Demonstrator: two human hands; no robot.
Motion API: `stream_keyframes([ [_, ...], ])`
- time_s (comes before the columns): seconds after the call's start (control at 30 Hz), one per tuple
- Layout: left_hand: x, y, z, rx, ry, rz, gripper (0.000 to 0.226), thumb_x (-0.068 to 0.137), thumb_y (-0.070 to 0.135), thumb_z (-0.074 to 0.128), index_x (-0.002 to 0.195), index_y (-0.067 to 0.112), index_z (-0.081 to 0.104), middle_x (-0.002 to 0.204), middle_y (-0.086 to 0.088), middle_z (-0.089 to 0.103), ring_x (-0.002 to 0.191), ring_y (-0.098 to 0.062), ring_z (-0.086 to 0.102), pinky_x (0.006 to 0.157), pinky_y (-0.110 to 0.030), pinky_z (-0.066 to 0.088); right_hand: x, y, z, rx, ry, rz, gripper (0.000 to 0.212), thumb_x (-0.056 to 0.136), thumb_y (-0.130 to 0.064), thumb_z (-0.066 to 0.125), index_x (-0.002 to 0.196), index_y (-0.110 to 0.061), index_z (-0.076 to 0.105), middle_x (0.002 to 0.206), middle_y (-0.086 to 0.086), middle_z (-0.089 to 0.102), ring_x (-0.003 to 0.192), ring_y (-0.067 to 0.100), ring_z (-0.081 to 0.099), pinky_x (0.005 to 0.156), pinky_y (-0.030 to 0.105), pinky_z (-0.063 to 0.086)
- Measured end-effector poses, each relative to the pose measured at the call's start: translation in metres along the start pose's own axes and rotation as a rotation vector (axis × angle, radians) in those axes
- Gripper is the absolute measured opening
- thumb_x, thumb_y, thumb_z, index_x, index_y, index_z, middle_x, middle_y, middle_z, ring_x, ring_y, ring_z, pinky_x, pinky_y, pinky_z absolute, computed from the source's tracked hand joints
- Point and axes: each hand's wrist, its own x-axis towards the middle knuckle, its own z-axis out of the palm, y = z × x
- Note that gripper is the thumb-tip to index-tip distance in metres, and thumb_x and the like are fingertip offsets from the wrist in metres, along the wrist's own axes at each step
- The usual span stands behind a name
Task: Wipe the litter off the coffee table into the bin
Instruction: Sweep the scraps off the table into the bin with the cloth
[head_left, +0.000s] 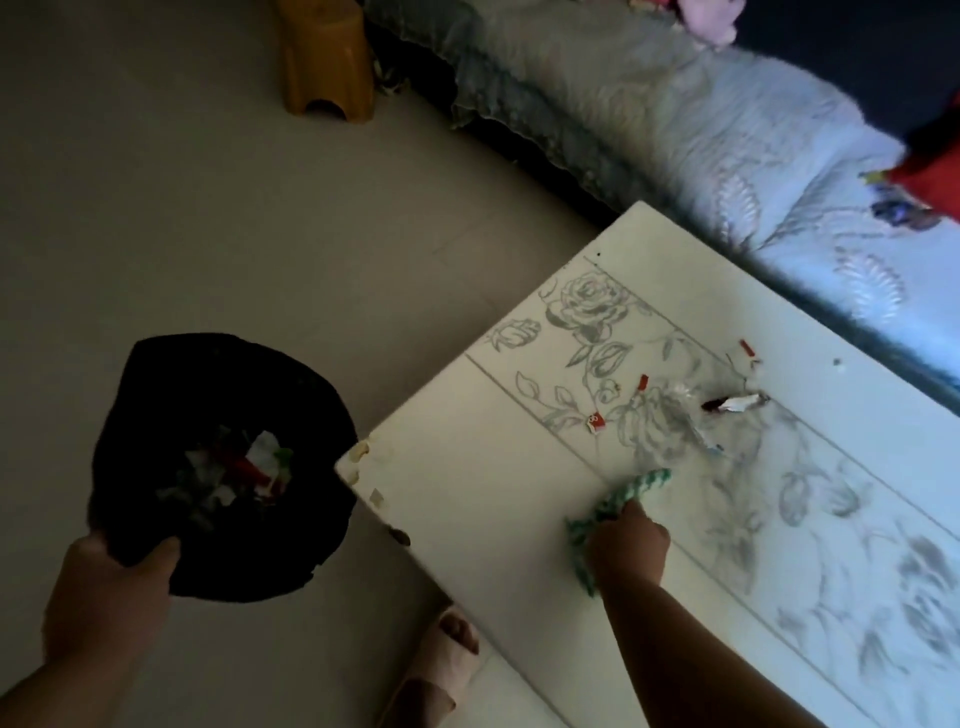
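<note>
Head view: dim room, pale tile floor (218, 218). White coffee table (467, 483) w/ grey rose print runs bottom right; its near corner is chipped. Sofa (649, 104) in a light floral cover sits behind the table, a yellow stool (324, 57) on the floor at its far end. Litter (691, 410), red & white scraps plus clear wrapper, lies mid-table, ahead of the right hand (626, 545), whose fingers are closed on a green cloth (613, 506) pressed to the top. Left hand (111, 597) grips the rim of a black bin (223, 467), thumb inside, just off the table corner; prob. paper scraps in it. Slippered foot (441, 654) below the table edge.
</note>
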Motion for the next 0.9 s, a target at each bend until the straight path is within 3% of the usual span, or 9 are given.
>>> stream_keyframes([
  [0.1,0.052,0.039,0.026,-0.062,-0.07,-0.126,0.051,0.089,0.025,0.064,0.133,0.002,0.05,0.107,-0.02,0.06,0.091,-0.043,0.06,0.092,-0.062,0.048,0.018,-0.023,0.003,0.084,0.044,0.068,0.045,0.08,-0.003,0.043,0.124,-0.01,0.05,0.116,0.025,0.049,0.103,0.047,0.053,0.097,0.048,0.045],
  [0.13,0.061,0.055,0.034,-0.074,-0.072,-0.105,0.05,0.089,0.024,0.064,0.131,0.001,0.051,0.11,-0.024,0.061,0.093,-0.045,0.061,0.091,-0.062,0.048,0.025,-0.031,0.004,0.092,0.044,0.083,0.046,0.08,-0.003,0.043,0.125,-0.011,0.049,0.117,0.025,0.048,0.104,0.046,0.053,0.097,0.049,0.045],
  [0.2,0.058,0.095,0.04,-0.023,-0.066,0.022,0.04,0.085,0.025,0.067,0.118,0.002,0.058,0.096,-0.026,0.066,0.08,-0.048,0.065,0.075,-0.064,0.053,0.038,-0.044,0.001,0.089,0.038,0.109,0.045,0.083,-0.005,0.044,0.127,-0.013,0.047,0.117,0.023,0.049,0.106,0.044,0.052,0.097,0.047,0.043],
  [0.27,0.048,0.133,0.043,0.026,-0.075,0.116,0.037,0.084,0.029,0.068,0.11,0.004,0.06,0.086,-0.023,0.067,0.07,-0.044,0.065,0.063,-0.052,0.055,0.051,-0.059,-0.001,0.078,0.027,0.092,0.044,0.084,-0.008,0.047,0.127,-0.015,0.047,0.116,0.021,0.05,0.105,0.041,0.052,0.096,0.045,0.042],
  [0.33,0.043,0.165,0.053,0.061,-0.102,0.174,0.04,0.085,0.031,0.068,0.112,0.005,0.056,0.088,-0.02,0.066,0.071,-0.04,0.063,0.059,-0.039,0.048,0.066,-0.072,-0.004,0.064,0.018,0.085,0.044,0.084,-0.009,0.048,0.128,-0.016,0.047,0.116,0.021,0.05,0.106,0.04,0.052,0.098,0.044,0.04],
  [0.47,0.043,0.218,0.081,0.087,-0.187,0.303,0.043,0.088,0.027,0.066,0.119,0.001,0.052,0.094,-0.017,0.058,0.077,-0.035,0.056,0.061,-0.038,0.041,0.087,-0.094,-0.003,0.035,0.026,0.117,0.05,0.085,-0.007,0.046,0.134,-0.017,0.045,0.117,0.024,0.049,0.108,0.042,0.05,0.099,0.042,0.041],
  [0.63,0.052,0.276,0.117,0.159,-0.308,0.416,0.042,0.087,0.023,0.067,0.12,-0.001,0.056,0.112,-0.025,0.065,0.095,-0.043,0.062,0.068,-0.037,0.04,0.105,-0.106,-0.001,0.068,0.089,0.181,0.054,0.083,-0.002,0.041,0.135,-0.016,0.044,0.119,0.025,0.047,0.109,0.044,0.051,0.1,0.046,0.043],
  [0.8,0.071,0.33,0.154,0.233,-0.46,0.499,0.042,0.089,0.024,0.065,0.122,0.001,0.054,0.114,-0.022,0.064,0.09,-0.038,0.06,0.069,-0.038,0.042,0.131,-0.12,-0.007,0.063,0.13,0.245,0.052,0.084,-0.006,0.042,0.134,-0.018,0.044,0.122,0.023,0.046,0.113,0.044,0.048,0.098,0.05,0.043],
  [0.9,0.085,0.352,0.174,0.28,-0.523,0.558,0.041,0.087,0.024,0.065,0.119,0.002,0.053,0.097,-0.013,0.061,0.08,-0.032,0.056,0.067,-0.037,0.041,0.148,-0.134,-0.011,0.035,0.141,0.264,0.051,0.085,-0.011,0.043,0.135,-0.022,0.044,0.125,0.022,0.045,0.114,0.045,0.047,0.098,0.048,0.042],
])
